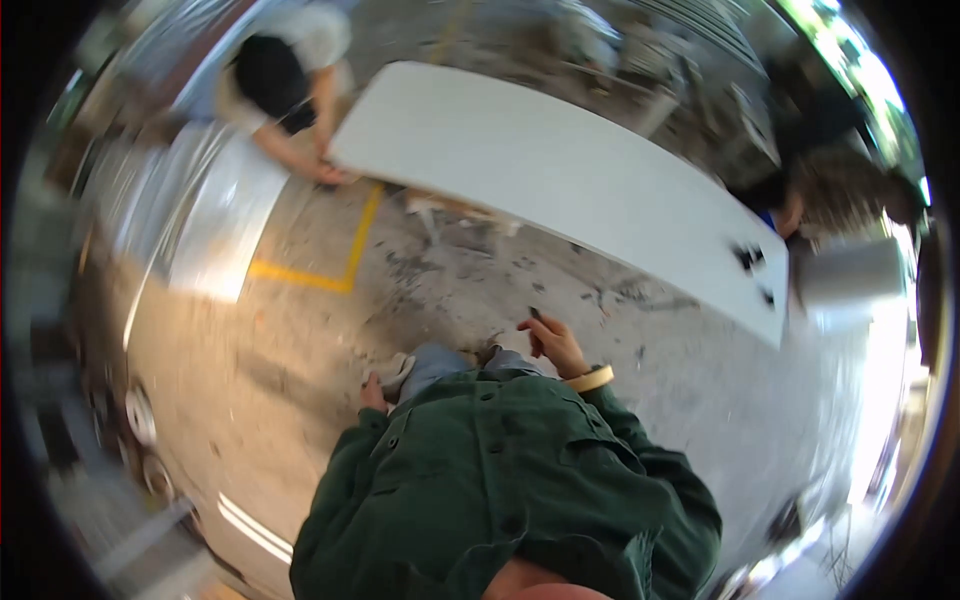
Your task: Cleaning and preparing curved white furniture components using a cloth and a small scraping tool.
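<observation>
My right hand (556,346) is held in front of my body, its fingers closed on a small dark object (536,314) whose kind I cannot make out. Around that wrist sits a pale yellow band (590,379). My left hand (373,392) hangs low at my side, and its fingers are too small and blurred to read. Ahead of me, out of reach of both hands, stretches a long white panel (560,170). Small black items (750,258) lie on its right end.
A person (290,90) bends at the panel's left end, hands near its edge. Another person (840,195) is at the right end. A wrapped stack (215,215) stands at left, by a yellow floor line (352,255). A white roll-like object (850,275) is at far right.
</observation>
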`<state>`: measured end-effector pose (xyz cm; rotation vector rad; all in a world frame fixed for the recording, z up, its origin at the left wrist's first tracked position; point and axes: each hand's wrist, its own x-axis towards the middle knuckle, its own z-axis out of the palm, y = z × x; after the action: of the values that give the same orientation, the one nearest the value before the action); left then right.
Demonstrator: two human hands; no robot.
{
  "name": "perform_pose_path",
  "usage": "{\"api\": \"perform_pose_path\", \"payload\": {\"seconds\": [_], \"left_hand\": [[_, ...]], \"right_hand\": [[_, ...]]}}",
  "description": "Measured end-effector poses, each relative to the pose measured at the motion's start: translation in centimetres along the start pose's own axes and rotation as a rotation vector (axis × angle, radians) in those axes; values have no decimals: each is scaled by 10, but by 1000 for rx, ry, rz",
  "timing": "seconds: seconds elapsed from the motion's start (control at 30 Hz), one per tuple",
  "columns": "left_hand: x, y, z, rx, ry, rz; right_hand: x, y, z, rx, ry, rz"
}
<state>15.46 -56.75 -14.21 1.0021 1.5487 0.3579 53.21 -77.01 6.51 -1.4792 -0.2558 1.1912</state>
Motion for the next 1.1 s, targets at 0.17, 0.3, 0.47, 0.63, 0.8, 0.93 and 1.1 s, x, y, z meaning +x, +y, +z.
{"api": "perform_pose_path", "payload": {"seconds": [0.17,0.3,0.47,0.63,0.8,0.93,1.1], "left_hand": [[58,-1,-16,427,-84,228],[133,30,-4,293,29,-177],[160,110,29,365,-193,-75],[157,194,90,408,-377,-40],[220,217,145,352,-573,-45],[188,224,208,435,-712,50],[163,213,237,527,-759,42]], "right_hand": [[-7,-9,-8,78,115,4],[2,-3,6,136,194,-31],[-3,0,26,258,338,-109],[-9,7,53,265,503,-155],[-11,25,79,285,672,-227],[-14,55,87,344,806,-242],[-30,63,77,439,801,-275]]}}
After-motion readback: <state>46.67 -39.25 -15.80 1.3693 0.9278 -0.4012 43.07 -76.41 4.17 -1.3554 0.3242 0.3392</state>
